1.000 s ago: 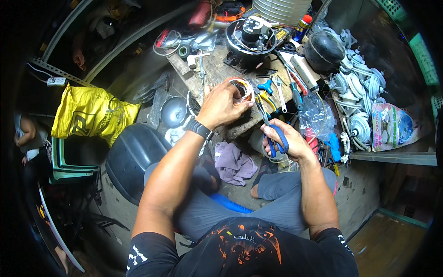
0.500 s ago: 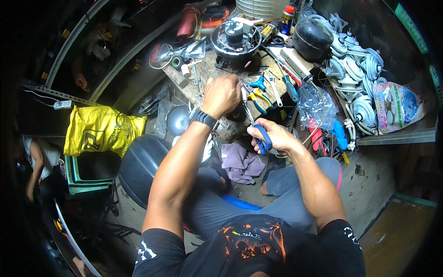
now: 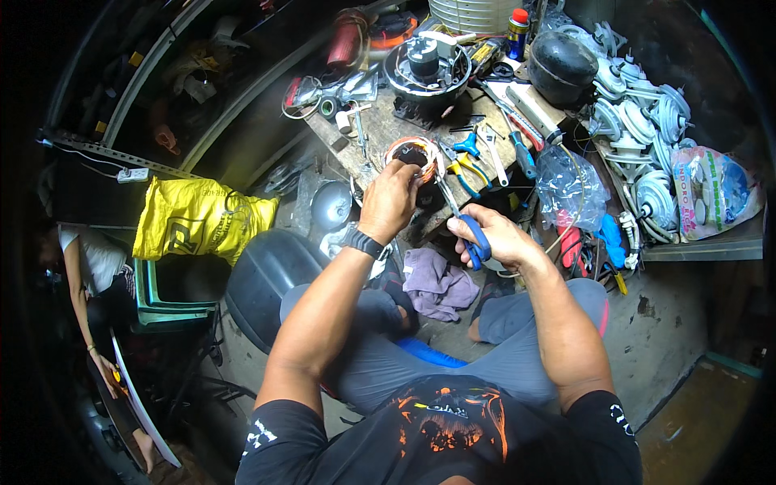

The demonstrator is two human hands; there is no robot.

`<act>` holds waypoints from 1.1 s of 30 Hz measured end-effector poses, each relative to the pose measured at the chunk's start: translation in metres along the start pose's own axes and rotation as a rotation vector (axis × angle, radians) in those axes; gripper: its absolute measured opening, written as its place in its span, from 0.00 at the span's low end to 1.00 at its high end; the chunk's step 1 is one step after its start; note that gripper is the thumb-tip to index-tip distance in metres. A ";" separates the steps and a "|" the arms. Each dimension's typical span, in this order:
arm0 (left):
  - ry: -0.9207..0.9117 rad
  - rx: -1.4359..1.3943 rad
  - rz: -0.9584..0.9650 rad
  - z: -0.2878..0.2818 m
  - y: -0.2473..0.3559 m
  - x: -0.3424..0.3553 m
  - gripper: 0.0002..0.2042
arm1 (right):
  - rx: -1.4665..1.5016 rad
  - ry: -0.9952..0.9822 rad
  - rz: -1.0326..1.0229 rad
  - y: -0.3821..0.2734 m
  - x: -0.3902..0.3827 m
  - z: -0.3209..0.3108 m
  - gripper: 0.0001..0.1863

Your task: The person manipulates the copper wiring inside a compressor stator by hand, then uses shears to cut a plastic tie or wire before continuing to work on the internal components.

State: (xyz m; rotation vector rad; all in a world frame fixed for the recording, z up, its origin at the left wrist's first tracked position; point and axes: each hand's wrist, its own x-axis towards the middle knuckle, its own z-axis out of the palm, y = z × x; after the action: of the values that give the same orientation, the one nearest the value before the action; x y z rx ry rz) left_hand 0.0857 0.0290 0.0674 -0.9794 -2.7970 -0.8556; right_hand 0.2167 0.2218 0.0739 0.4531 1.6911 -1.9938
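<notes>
My left hand (image 3: 388, 200) grips a ring-shaped motor stator (image 3: 428, 149) with copper windings and a dark core, at the near edge of the wooden work table (image 3: 364, 158). In my right hand (image 3: 503, 236) is a pair of scissors (image 3: 477, 241) with blue handles, my fingers closed in the loops. The blades point up and left, their tips beside the winding's right side. Whether they touch a wire I cannot tell. Just right of the blades lie yellow-and-blue pliers (image 3: 467, 175), a blue-handled tool (image 3: 467, 145) and an adjustable wrench (image 3: 492, 155).
A round motor housing (image 3: 426, 69) stands at the back of the table, beside a spray can (image 3: 517, 34). Grey plastic parts (image 3: 638, 121) are heaped at right. A yellow sack (image 3: 202, 218) and black rounded object (image 3: 267, 283) lie left. Another person's arm (image 3: 79, 299) shows far left.
My left hand has tilted and shifted down, bringing the stator's copper ring into sight. The scissors stay beside it. The whole view has shifted slightly.
</notes>
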 end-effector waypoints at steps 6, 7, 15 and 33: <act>-0.072 -0.072 -0.074 -0.001 -0.005 0.013 0.07 | -0.024 -0.015 -0.027 -0.001 0.001 -0.004 0.24; -0.090 -0.121 -0.100 -0.003 -0.007 0.017 0.07 | -0.029 -0.023 -0.032 0.001 0.003 -0.006 0.21; -0.175 -0.123 -0.047 -0.022 -0.027 0.018 0.06 | -0.054 -0.043 -0.016 -0.003 0.007 0.002 0.21; -0.075 -0.190 0.039 -0.014 -0.043 0.010 0.06 | -0.229 0.192 -0.143 0.007 0.051 0.032 0.18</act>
State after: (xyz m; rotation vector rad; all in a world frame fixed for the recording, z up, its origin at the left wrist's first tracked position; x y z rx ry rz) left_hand 0.0509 -0.0005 0.0602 -1.1105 -2.7875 -1.1182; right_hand 0.1804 0.1817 0.0465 0.4653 2.0963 -1.8709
